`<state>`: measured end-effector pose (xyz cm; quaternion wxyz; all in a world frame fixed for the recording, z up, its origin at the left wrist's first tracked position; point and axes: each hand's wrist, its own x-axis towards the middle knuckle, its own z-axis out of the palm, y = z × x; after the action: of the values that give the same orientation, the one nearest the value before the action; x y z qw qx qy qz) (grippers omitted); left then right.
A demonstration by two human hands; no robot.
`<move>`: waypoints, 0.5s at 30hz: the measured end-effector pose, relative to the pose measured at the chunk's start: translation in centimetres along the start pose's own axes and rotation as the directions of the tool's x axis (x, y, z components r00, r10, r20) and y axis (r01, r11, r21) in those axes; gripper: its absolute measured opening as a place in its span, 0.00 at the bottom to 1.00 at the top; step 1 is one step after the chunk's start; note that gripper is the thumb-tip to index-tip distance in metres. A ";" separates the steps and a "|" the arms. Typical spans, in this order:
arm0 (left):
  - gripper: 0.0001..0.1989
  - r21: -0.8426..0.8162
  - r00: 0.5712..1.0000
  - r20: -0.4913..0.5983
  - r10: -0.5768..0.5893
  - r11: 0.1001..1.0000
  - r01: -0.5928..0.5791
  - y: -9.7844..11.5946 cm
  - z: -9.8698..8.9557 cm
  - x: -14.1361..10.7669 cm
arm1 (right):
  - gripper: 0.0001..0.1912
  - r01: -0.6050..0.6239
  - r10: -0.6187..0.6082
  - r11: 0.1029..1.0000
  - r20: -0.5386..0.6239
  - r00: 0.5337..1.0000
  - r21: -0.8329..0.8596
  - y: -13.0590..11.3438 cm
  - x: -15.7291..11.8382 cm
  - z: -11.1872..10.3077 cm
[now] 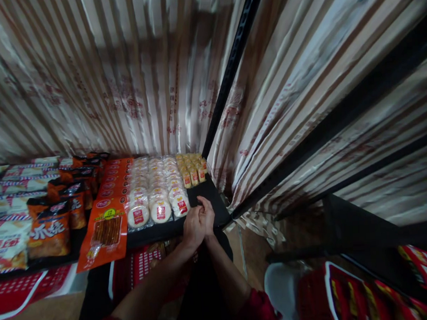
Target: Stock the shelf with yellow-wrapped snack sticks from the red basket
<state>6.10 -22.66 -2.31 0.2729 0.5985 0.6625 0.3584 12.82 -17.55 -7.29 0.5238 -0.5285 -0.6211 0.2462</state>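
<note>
My left hand (193, 227) and my right hand (209, 219) are pressed together over the front edge of a black shelf (217, 204), near its right end. The fingers of my left hand are closed and partly covered; those of my right hand lie bent against it. Anything between the palms is hidden. Just beyond the hands stand small yellow packs (193, 175) in rows. Left of them are rows of round white wrapped cakes (161, 210). Beside these lies a long orange snack packet (105, 226) that hangs over the front edge.
Orange bags (50, 233) and white bags (10, 239) fill the shelf's left part. Red baskets (140, 264) stand below. A dark metal post (227, 79) rises behind, before a striped curtain (135, 78). At lower right are a white stool (281, 289) and a basket of red packets (361, 297).
</note>
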 end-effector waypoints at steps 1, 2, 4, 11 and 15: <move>0.20 -0.006 1.000 -0.006 0.009 1.000 -0.009 -0.2 -0.3 -0.7 | 0.21 -0.007 0.007 1.000 0.012 1.000 0.022 -0.4 -0.7 0.0; 0.19 -0.013 1.000 -0.011 0.026 1.000 -0.026 -0.5 -0.5 -1.4 | 0.20 -0.013 0.012 0.999 0.021 1.000 0.044 -0.9 -1.4 0.0; 0.19 -0.028 0.997 -0.020 0.079 0.996 -0.079 -1.1 -1.0 -2.8 | 0.19 -0.022 0.018 0.996 0.041 0.999 0.083 -1.7 -3.0 0.0; 0.16 -0.030 0.970 -0.066 0.234 0.971 -0.236 -4.1 -2.0 -7.5 | 0.14 -0.033 0.020 0.995 0.132 0.991 0.098 -3.4 -8.1 -0.2; 0.15 0.012 0.966 -0.043 0.255 0.967 -0.255 -6.1 -1.9 -9.5 | 0.13 -0.005 -0.009 0.997 0.182 0.983 0.074 -2.8 -10.6 0.3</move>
<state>2.21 -32.48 -6.75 0.2081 0.6716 0.5868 0.4016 10.31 -28.03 -9.07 0.4843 -0.4832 -0.6574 0.3160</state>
